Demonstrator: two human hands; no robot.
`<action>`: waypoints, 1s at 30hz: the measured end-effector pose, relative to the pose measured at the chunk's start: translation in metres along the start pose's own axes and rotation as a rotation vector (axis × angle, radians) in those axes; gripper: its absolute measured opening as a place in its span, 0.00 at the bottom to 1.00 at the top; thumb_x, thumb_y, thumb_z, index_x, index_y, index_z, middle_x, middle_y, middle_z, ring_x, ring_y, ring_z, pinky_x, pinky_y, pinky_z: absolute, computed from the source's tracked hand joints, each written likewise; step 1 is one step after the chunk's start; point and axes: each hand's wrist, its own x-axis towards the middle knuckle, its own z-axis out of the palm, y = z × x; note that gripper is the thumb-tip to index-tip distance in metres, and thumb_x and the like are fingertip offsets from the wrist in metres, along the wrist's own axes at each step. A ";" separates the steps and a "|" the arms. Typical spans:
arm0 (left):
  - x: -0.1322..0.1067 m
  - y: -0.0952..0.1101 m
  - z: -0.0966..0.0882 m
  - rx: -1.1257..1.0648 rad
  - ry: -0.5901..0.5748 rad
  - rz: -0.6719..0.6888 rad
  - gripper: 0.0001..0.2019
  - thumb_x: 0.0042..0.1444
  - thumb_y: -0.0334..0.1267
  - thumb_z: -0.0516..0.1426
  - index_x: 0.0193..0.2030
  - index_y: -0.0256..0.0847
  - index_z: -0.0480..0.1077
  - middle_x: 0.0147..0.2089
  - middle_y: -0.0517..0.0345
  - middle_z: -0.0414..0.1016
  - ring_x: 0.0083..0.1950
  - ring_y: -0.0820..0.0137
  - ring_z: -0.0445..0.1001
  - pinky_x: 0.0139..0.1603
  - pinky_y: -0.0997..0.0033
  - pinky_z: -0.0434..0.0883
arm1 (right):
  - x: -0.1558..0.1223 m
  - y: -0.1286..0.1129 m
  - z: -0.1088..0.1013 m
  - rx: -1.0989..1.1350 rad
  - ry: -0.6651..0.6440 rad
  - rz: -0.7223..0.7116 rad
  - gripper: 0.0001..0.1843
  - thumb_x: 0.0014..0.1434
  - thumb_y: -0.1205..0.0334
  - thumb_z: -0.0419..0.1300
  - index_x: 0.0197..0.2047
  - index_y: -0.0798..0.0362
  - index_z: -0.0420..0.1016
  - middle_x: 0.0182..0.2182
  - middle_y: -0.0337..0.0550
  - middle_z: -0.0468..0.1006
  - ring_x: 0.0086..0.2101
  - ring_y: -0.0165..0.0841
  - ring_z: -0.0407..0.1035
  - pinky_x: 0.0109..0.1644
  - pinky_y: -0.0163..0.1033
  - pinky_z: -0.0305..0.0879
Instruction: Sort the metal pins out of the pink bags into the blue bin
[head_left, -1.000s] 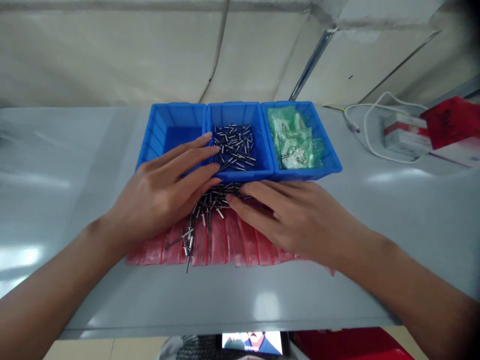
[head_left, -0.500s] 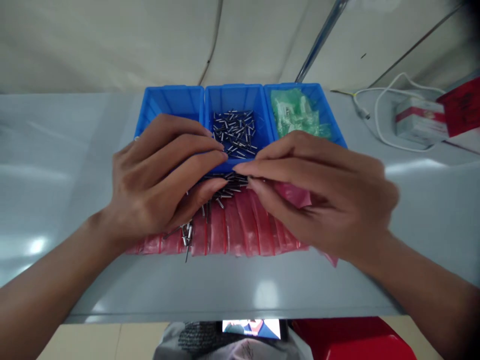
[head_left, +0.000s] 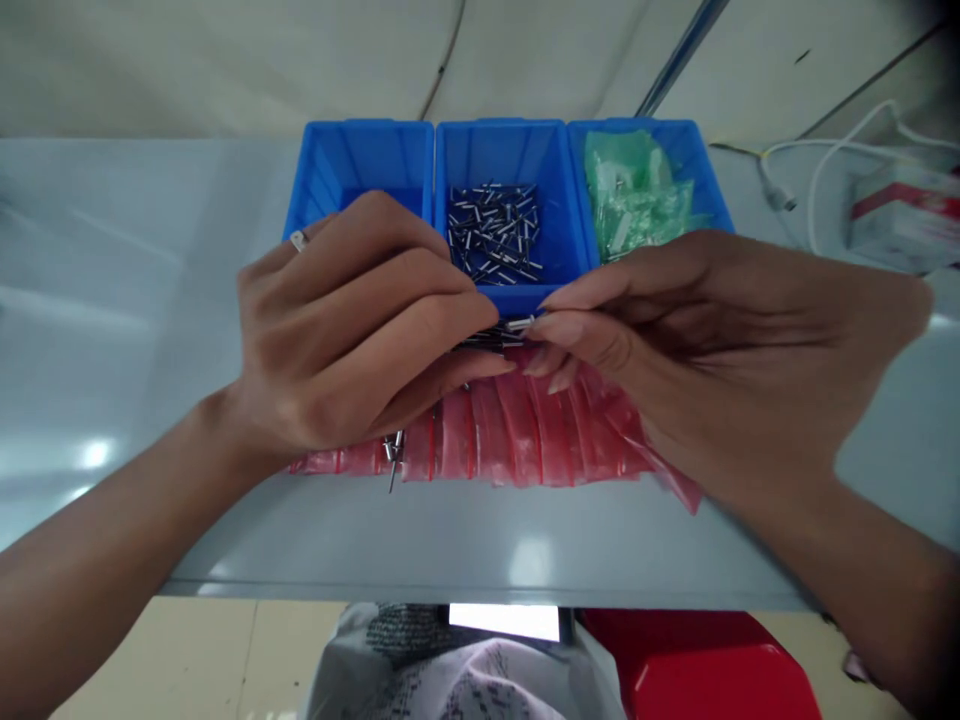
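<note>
My left hand (head_left: pixel 337 330), with a ring on one finger, is curled palm-down, its thumb and fingers closed around several thin metal blind rivets (head_left: pixel 491 340). Their silver ends show between the index finger and thumb; the rest is hidden by the fingers. My right hand (head_left: pixel 675 350) pinches a blind rivet (head_left: pixel 519 323) by its end, close to the left fingertips. Below both hands lies a row of pink plastic bags (head_left: pixel 495 435). A few loose rivets (head_left: pixel 393 450) stick out under the left hand, over the bags' front edge.
Three blue bins stand behind my hands: the left bin (head_left: pixel 367 150), the middle bin (head_left: pixel 499 145) with loose rivets, and the right bin (head_left: pixel 705 190) with green plastic bags (head_left: pixel 630 190). A white-and-red box (head_left: pixel 900 215) and white cable (head_left: pixel 814 200) lie right. A red stool (head_left: pixel 712 670) stands below.
The view has shifted, so the bins appear higher and further right. My right hand has turned, its thumb and index finger now on a rivet; my left fingertips have moved closer to it.
</note>
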 end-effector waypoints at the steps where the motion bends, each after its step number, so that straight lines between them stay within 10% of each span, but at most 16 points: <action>1: 0.000 0.000 0.000 -0.003 -0.014 -0.005 0.18 0.69 0.42 0.70 0.60 0.39 0.77 0.51 0.52 0.88 0.54 0.50 0.89 0.47 0.46 0.88 | 0.000 -0.001 0.000 0.041 -0.019 0.011 0.10 0.61 0.70 0.80 0.43 0.46 0.92 0.34 0.31 0.89 0.34 0.31 0.86 0.39 0.34 0.89; 20: -0.002 0.003 0.007 0.006 0.065 -0.142 0.09 0.70 0.35 0.65 0.55 0.44 0.74 0.46 0.57 0.86 0.48 0.59 0.88 0.42 0.58 0.83 | 0.009 -0.005 -0.003 0.155 -0.028 0.089 0.10 0.63 0.71 0.77 0.43 0.45 0.93 0.34 0.33 0.91 0.31 0.34 0.87 0.37 0.37 0.91; 30: -0.013 0.004 -0.002 -0.156 -0.034 -0.400 0.20 0.77 0.61 0.57 0.54 0.47 0.77 0.55 0.57 0.85 0.65 0.56 0.85 0.65 0.47 0.86 | 0.006 -0.005 0.002 0.253 -0.052 0.112 0.09 0.63 0.71 0.78 0.43 0.47 0.92 0.32 0.30 0.90 0.30 0.31 0.85 0.38 0.35 0.90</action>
